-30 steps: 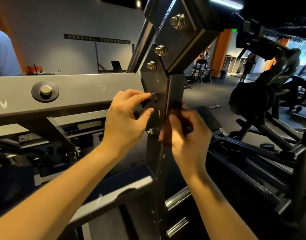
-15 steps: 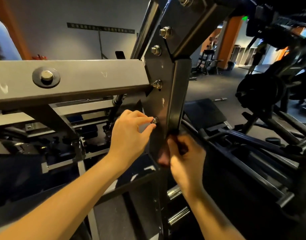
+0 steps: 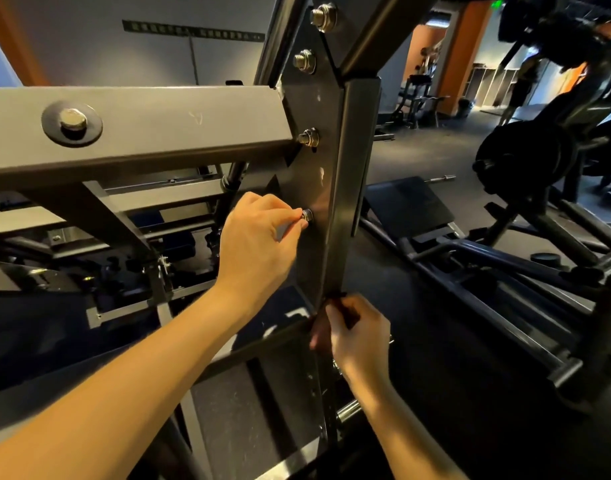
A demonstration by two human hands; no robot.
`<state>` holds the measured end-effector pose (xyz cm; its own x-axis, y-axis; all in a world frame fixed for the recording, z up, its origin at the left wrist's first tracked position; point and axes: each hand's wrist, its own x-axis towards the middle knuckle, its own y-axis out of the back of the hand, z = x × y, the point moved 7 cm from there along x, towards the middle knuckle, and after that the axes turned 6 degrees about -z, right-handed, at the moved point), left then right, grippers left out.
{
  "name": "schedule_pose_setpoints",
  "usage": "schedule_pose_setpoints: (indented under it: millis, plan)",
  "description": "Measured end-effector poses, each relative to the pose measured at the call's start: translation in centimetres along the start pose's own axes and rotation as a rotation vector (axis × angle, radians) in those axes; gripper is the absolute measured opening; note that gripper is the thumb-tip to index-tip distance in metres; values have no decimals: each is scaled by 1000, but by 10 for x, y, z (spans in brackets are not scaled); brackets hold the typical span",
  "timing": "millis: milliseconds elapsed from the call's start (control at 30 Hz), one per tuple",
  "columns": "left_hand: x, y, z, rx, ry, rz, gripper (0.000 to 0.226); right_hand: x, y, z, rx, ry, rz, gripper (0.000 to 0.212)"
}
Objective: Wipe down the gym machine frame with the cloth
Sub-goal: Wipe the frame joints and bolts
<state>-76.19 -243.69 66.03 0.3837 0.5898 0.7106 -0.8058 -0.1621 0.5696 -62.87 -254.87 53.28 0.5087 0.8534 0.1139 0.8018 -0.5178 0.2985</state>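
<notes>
A silver hex bolt (image 3: 307,215) on the dark grey steel upright of the gym machine frame (image 3: 352,168) is pinched between thumb and fingers of the left hand (image 3: 259,244). Lower down, a dark cloth (image 3: 345,311) (mostly hidden in the grip) is clutched by the right hand (image 3: 359,341) and pressed against the upright's front edge.

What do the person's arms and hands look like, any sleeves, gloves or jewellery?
Both are bare. The left hand and right hand wear no gloves, and no rings show on the fingers in view. The left forearm and right forearm show no sleeve, watch or band as far as the picture reaches.
</notes>
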Motion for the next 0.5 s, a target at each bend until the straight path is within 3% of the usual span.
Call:
schedule_pose_setpoints:
  millis: [100, 267, 400, 500]
  plan:
    - [0, 0, -2, -9, 30, -30, 19, 3, 9, -19, 30, 34, 28, 7]
    - [-17, -2, -8, -29, 64, -169, 44, 15, 25, -77, 101, 352, 174, 5]
    - [-51, -6, -26, 15, 140, -288, 55, -1, -5, 8, 69, 69, 6, 14]
    - [-77, -17, -45, 120, 247, -493, 64, -6, -10, 36, -21, 24, -46, 9]
